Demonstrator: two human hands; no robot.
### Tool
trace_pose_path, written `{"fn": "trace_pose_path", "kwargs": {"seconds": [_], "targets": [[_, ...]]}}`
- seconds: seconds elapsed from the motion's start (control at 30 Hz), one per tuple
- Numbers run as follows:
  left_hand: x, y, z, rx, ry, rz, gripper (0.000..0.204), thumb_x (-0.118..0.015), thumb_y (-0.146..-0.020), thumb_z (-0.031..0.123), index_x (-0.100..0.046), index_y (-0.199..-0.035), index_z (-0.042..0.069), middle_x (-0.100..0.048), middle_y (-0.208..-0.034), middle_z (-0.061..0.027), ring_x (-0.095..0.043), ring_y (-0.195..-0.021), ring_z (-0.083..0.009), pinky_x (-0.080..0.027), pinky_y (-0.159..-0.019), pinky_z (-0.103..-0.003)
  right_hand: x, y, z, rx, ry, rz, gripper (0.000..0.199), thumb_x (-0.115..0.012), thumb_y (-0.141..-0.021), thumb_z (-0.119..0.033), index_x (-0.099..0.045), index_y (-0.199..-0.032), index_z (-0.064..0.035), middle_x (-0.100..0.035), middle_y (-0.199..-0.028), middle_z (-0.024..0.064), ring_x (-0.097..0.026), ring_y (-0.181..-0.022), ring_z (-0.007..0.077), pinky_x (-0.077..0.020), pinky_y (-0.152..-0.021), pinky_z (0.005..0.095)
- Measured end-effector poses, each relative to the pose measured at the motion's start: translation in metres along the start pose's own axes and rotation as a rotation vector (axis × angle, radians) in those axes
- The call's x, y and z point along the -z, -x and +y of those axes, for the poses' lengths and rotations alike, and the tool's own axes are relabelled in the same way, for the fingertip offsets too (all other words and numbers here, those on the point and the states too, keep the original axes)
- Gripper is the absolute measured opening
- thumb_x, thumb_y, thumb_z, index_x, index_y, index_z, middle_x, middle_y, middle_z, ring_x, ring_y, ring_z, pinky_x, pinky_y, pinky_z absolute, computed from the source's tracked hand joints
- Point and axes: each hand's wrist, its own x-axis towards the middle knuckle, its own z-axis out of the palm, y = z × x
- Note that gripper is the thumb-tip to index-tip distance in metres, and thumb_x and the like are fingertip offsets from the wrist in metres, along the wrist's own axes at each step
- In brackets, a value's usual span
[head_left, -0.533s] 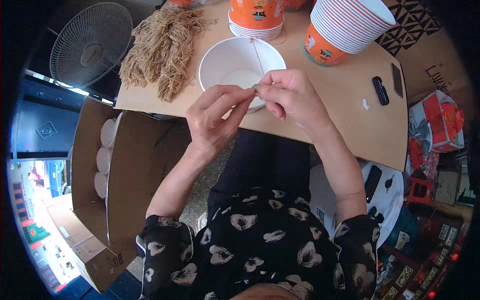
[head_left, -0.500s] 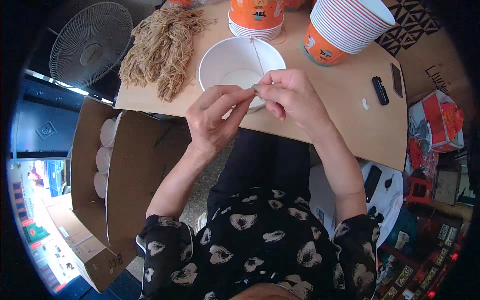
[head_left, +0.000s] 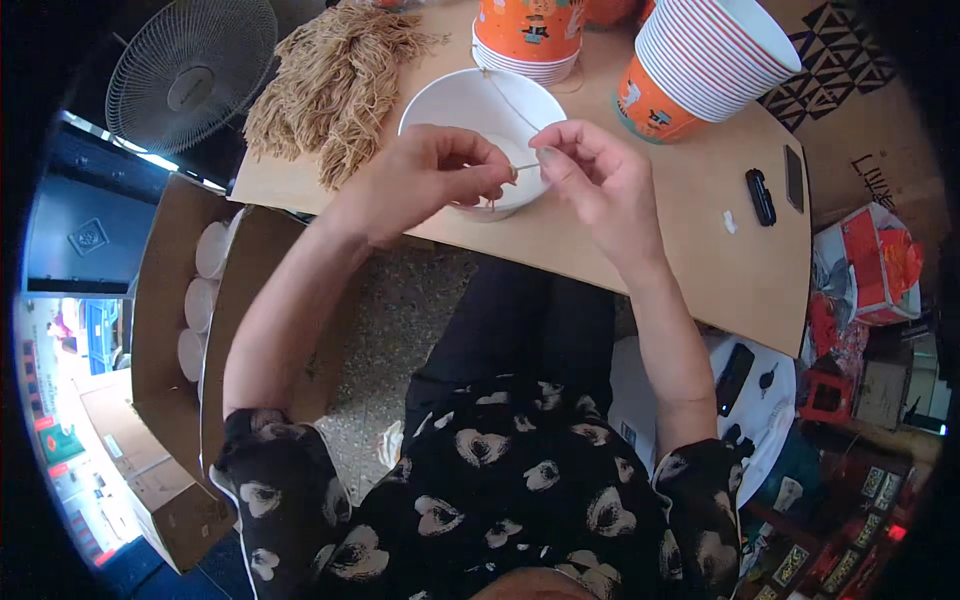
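A white paper bucket (head_left: 440, 108) stands near the table's front edge, its mouth facing up. A thin tan cord (head_left: 528, 166) is tied at its far rim and runs across the opening to my hands. My left hand (head_left: 420, 178), at the bucket's near left side, pinches the cord between thumb and fingertips. Close by on the right, my right hand (head_left: 605, 185) pinches the same cord with thumb and index finger. A short stretch shows between the two pinches. A loose cord end hangs below my left fingertips. My hands hide the near part of the rim.
A tan cord bundle (head_left: 330, 90) lies on the table (head_left: 690, 270) at left. Orange bucket stacks (head_left: 528, 35) stand behind and at right (head_left: 665, 105). A black holder (head_left: 761, 197) lies near the right edge. An open cardboard box (head_left: 265, 300) and a fan (head_left: 190, 88) are at left.
My hands have moved slightly apart from a touching pinch, and a stretch of cord now shows between them. My left hand has turned, its forearm swinging outward. The view has shifted slightly.
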Motion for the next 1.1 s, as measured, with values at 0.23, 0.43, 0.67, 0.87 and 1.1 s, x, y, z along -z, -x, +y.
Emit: {"fn": "trace_pose_path", "kwargs": {"seconds": [0.23, 0.43, 0.67, 0.87, 1.1], "targets": [[0.004, -0.007, 0.004, 0.142, 0.167, -0.119, 0.021, -0.070, -0.094, 0.021, -0.067, -0.104, 0.002, -0.072, -0.094, -0.0043, -0.065, -0.086, -0.0085, -0.050, -0.077, -0.022, -0.012, 0.017, 0.014, 0.603, 0.653, 0.343, 0.021, -0.077, -0.073, -0.002, -0.067, -0.092, -0.0059, -0.062, -0.092, 0.0068, -0.059, -0.094, 0.0273, -0.0420, -0.087, 0.0393], [-0.002, -0.009, -0.003, 0.101, 0.240, -0.083, 0.018, -0.073, -0.089, 0.009, -0.068, -0.100, -0.004, -0.072, -0.091, -0.0074, -0.068, -0.082, -0.0105, -0.055, -0.074, -0.022, -0.020, 0.024, 0.021, 0.354, 0.312, 0.255, 0.012, -0.073, -0.083, -0.002, -0.067, -0.093, -0.0007, -0.065, -0.091, 0.0093, -0.063, -0.087, 0.0217, -0.0494, -0.082, 0.0330], [-0.005, -0.007, -0.004, 0.072, 0.173, -0.059, 0.015, -0.073, -0.089, 0.006, -0.069, -0.100, -0.003, -0.072, -0.090, -0.0067, -0.068, -0.081, -0.0099, -0.055, -0.074, -0.022, -0.015, 0.019, 0.021, 0.320, 0.273, 0.197, 0.010, -0.071, -0.086, -0.004, -0.067, -0.094, 0.0017, -0.066, -0.092, 0.0082, -0.062, -0.086, 0.0175, -0.0504, -0.080, 0.0303], [-0.003, -0.007, -0.003, 0.083, 0.195, -0.099, 0.015, -0.073, -0.090, 0.006, -0.069, -0.101, -0.003, -0.072, -0.091, -0.0071, -0.068, -0.082, -0.0100, -0.056, -0.076, -0.023, -0.016, 0.019, 0.020, 0.276, 0.284, 0.174, 0.008, -0.069, -0.085, -0.003, -0.066, -0.090, 0.0013, -0.065, -0.089, 0.0068, -0.060, -0.084, 0.0159, -0.0483, -0.080, 0.0298], [-0.002, -0.004, -0.001, 0.094, 0.231, -0.136, 0.018, -0.071, -0.091, 0.007, -0.068, -0.103, -0.006, -0.072, -0.093, -0.0090, -0.069, -0.083, -0.0118, -0.057, -0.078, -0.024, -0.020, 0.018, 0.020, 0.233, 0.269, 0.181, 0.008, -0.068, -0.083, -0.002, -0.061, -0.086, 0.0012, -0.062, -0.086, 0.0064, -0.059, -0.083, 0.0157, -0.0484, -0.080, 0.0299]]}}
